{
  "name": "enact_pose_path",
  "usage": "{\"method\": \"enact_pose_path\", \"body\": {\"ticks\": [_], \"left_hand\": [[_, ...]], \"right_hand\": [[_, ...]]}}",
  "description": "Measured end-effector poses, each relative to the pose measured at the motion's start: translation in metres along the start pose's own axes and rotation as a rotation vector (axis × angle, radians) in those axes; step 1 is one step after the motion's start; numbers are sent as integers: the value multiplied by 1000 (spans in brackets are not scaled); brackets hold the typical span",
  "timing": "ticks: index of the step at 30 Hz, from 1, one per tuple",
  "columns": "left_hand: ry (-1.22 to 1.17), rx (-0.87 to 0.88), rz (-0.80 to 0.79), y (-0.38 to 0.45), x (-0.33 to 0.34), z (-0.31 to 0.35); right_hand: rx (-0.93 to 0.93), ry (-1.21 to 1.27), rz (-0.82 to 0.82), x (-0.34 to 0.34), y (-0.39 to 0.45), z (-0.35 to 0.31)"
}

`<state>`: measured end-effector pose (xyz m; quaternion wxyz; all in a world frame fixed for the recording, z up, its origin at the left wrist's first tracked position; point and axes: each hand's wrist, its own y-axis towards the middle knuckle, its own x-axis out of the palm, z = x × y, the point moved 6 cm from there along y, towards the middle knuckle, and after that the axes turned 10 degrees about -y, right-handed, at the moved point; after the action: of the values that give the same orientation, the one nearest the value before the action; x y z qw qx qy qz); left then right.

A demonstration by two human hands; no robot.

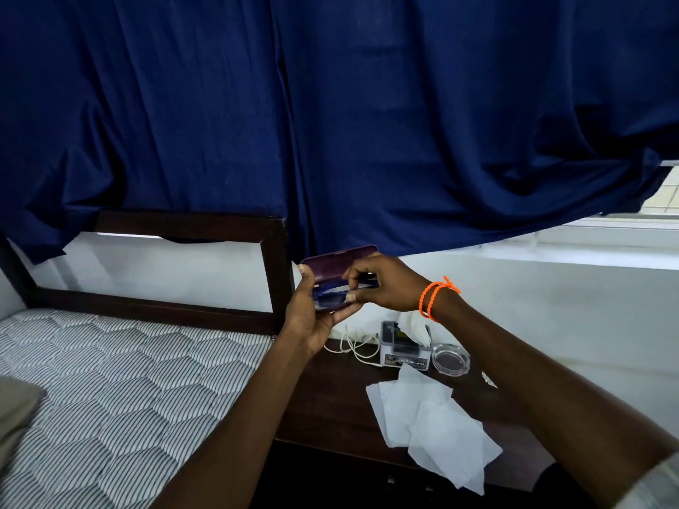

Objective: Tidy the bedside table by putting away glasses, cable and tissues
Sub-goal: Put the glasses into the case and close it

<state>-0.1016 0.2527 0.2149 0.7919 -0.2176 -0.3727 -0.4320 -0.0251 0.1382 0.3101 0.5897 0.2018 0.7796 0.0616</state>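
My left hand (306, 317) holds an open purple glasses case (336, 264) from below, lid tilted up, above the dark wooden bedside table (330, 402). My right hand (385, 284), with an orange cord on its wrist, pinches the blue glasses (330, 293) lying partly inside the case. On the table, a white cable (354, 345) lies in loose loops at the back. Several flat white tissues (430, 416) are spread near the front right. A tissue box (406, 347) with a tissue sticking up stands behind them.
A clear glass ashtray (451, 358) sits to the right of the tissue box. The bed with a striped mattress (121, 387) and dark wooden headboard (273, 273) is at the left. Dark blue curtains (330, 123) hang behind, over a white wall.
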Motion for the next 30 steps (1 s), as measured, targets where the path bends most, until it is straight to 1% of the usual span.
{"method": "enact_pose_path", "body": {"ticks": [6,13,18,23,27,30], "left_hand": [[22,14,21,-1,0,5],[10,12,29,-1,-1,5],[6,7,16,-3,1,6],[-8,0,36,-5,1,6],[-6,1,21,-5,2,5],[-24,4,36,-4,1,7]], "right_hand": [[-18,4,-55,-2,5,-3],[-6,120,-49,-1,8,-3],[31,132,-55,0,10,2],[45,123,-80,0,13,5],[53,89,-101,-1,16,6],[33,33,-68,-3,18,5]]}}
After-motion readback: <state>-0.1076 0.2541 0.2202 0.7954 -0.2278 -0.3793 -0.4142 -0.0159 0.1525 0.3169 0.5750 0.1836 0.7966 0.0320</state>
